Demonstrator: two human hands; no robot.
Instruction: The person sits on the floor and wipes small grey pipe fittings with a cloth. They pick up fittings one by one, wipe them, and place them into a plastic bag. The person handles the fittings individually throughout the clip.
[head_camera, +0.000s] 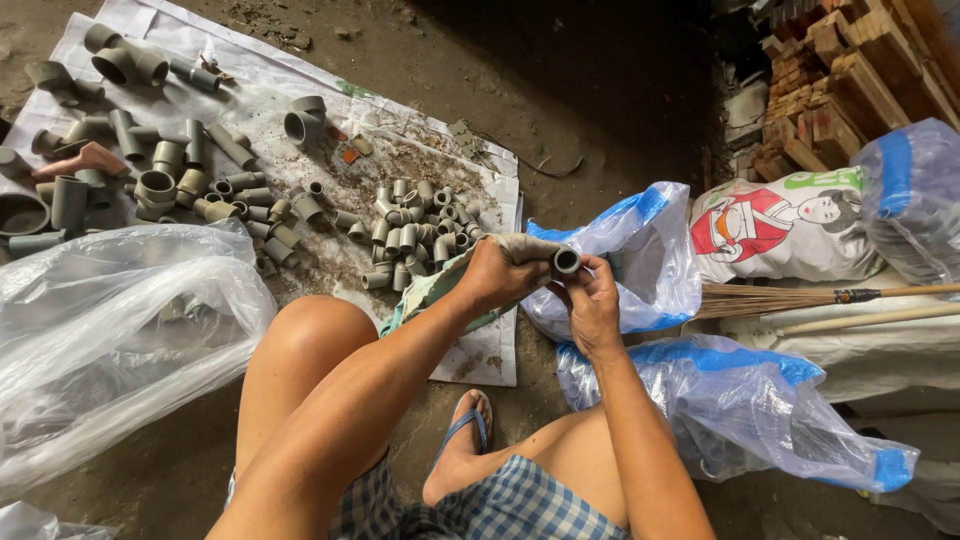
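Observation:
My left hand (497, 275) grips a dirty cloth (440, 290) wrapped against a short grey pipe fitting (566, 262). My right hand (594, 300) pinches that fitting from the right, its open end facing up. Both hands meet above the edge of a white sheet (300, 110) spread on the ground. A heap of small grey elbow fittings (415, 235) lies on the sheet just left of my hands. Larger grey tees and couplers (150, 160) are scattered further left.
A clear plastic bag (110, 320) lies by my left knee. Blue-and-white plastic bags (730, 400) sit to the right, with a printed sack (780, 225), a broom (800, 297) and stacked wood (850, 80) behind. My foot wears a blue sandal (462, 430).

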